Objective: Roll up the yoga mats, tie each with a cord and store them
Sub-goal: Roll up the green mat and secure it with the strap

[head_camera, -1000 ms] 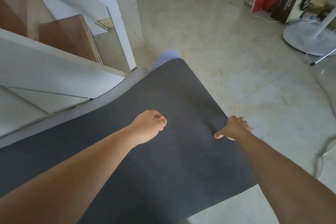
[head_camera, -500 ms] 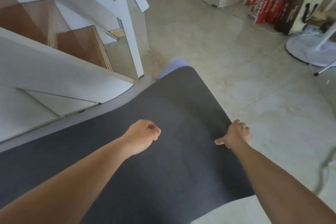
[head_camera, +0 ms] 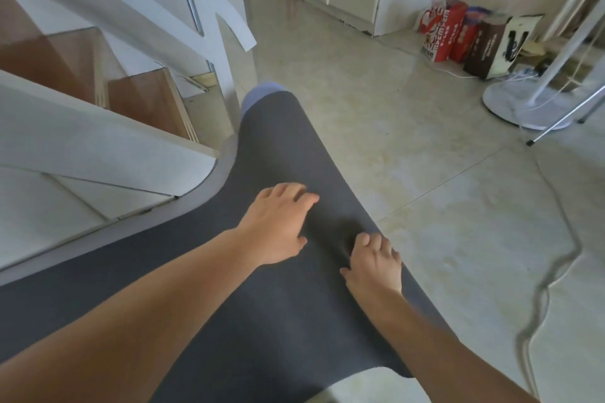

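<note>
Now the left hand point(head_camera: 278, 222) is opening out: half a second ago it was a fist above the grey yoga mat point(head_camera: 262, 321), and here it is spreading its fingers flat on the fabric. The right hand point(head_camera: 376, 263) is sitting nearer the left than before, in from the mat's right edge, fingers bent, thumb pointing leftward; whether it is pinching the fabric I cannot tell. The mat is stretching over the tiled floor point(head_camera: 425, 173) beside the staircase point(head_camera: 98, 141).
</note>
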The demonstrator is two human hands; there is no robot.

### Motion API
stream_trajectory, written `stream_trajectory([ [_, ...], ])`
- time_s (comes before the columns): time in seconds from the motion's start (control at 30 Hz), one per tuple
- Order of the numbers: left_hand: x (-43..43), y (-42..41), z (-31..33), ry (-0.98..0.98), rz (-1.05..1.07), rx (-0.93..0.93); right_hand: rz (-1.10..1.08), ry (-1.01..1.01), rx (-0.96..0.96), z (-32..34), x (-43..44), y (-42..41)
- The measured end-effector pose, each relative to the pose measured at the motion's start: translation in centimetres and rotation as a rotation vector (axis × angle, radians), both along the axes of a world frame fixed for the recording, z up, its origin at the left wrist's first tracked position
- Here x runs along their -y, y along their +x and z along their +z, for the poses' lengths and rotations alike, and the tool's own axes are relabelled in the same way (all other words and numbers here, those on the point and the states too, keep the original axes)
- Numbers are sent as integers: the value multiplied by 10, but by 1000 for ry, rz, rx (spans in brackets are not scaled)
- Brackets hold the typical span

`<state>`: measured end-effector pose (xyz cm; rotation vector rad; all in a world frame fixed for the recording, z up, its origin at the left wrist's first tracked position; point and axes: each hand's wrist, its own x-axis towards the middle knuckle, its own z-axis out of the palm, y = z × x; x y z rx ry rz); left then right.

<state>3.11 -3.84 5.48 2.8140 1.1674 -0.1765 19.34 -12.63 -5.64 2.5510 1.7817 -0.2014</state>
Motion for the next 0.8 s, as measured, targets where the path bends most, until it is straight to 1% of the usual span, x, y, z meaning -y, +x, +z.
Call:
stream_trajectory([
  [0.07, -3, 13, 12, 117, -148, -121, 104, 42, 50, 2, 11, -13],
  [0.13, -9, 25, 18, 173, -246, -268, 205, 131, 73, 0, 22, -21],
  [0.2, -16, 31, 15, 166, -267, -429, 308, 201, 128, -6, 32, -25],
  [0.27, -24, 31, 7, 103, -236, -522, 388, 265, 164, -5, 37, -26],
  [0.33, -28, 29, -2, 17, -216, -522, 400, 340, 219, -10, 39, -24],
  [0.4, -30, 29, -7, -41, -208, -485, 404, 403, 226, -13, 40, -23],
  [0.47, -34, 32, -6, -126, -145, -437, 427, 439, 239, -15, 40, -22],
  [0.57, -53, 39, -4, -159, -40, -387, 453, 422, 217, -14, 42, -24],
  [0.63, -68, 40, -6, -188, -10, -458, 464, 376, 220, -14, 43, -24],
  [0.7, -77, 41, -9, -269, 19, -489, 486, 330, 238, -20, 44, -20],
  [0.73, -80, 42, -9, -292, 27, -470, 474, 337, 253, -20, 47, -19],
  [0.8, -80, 47, -7, -278, 12, -400, 465, 363, 253, -19, 50, -19],
])
